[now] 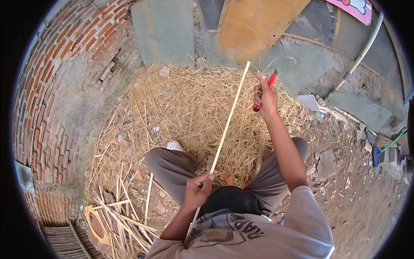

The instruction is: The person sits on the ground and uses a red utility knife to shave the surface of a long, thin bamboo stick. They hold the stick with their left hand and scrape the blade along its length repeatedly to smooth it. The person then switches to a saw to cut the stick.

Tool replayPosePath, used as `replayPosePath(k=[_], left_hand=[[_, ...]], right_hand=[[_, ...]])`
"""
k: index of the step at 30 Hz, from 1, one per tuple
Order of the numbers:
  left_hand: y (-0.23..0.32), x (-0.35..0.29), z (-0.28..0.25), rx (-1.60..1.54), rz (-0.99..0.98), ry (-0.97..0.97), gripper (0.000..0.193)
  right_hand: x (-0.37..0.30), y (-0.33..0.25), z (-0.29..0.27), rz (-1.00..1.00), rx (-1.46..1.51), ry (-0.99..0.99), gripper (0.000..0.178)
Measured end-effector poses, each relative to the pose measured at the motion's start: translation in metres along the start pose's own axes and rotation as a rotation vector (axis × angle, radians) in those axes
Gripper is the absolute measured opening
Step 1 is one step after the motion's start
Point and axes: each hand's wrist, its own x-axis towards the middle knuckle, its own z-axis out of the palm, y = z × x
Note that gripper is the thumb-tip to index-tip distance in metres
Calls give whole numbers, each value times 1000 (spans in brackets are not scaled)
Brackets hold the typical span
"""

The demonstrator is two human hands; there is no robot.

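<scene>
My left hand [199,188] is closed round a long, pale strip of bamboo [230,116], near my lap. The strip slants up and to the right, its far end over the pile of shavings, its lower end running back along my left forearm. My right hand [267,96] grips a red utility knife [271,81], with the dark blade out and pointing up and away from me. The knife is to the right of the strip's far end, apart from it. Beneath both lies a broad heap of straw-coloured shavings [185,103].
Several cut strips [125,216] lie in a loose bundle at the lower left, by a brick wall [51,108]. Grey and tan boards [164,32] lean at the back. A hose or pipe [362,54] and a blue broom [376,156] are on the right, above rubble-strewn dirt.
</scene>
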Motion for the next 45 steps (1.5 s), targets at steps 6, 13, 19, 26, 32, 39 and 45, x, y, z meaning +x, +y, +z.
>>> replayPosePath(k=[6, 13, 19, 26, 32, 39, 45], left_hand=[[-5, -2, 7, 54, -10, -14, 21], [-13, -26, -1, 161, -22, -95, 22], [-27, -33, -12, 196, 127, -73, 19], [-5, -50, -92, -43, -40, 306, 25], [19, 21, -115, -331, 150, 599, 36], [63, 120, -133, -457, 529, 748, 40], [78, 141, -109, -460, 571, 738, 42]], right_hand=[[13, 8, -9, 41, 251, -21, 27], [45, -3, -44, 175, 480, 14, 23], [47, -26, -58, 117, 557, 42, 21], [68, -83, -152, -138, 750, 101, 33], [47, -19, -97, -271, -1187, -90, 43], [7, 37, -13, -265, -1491, -330, 53], [-39, 38, 24, -56, -1117, -751, 58]])
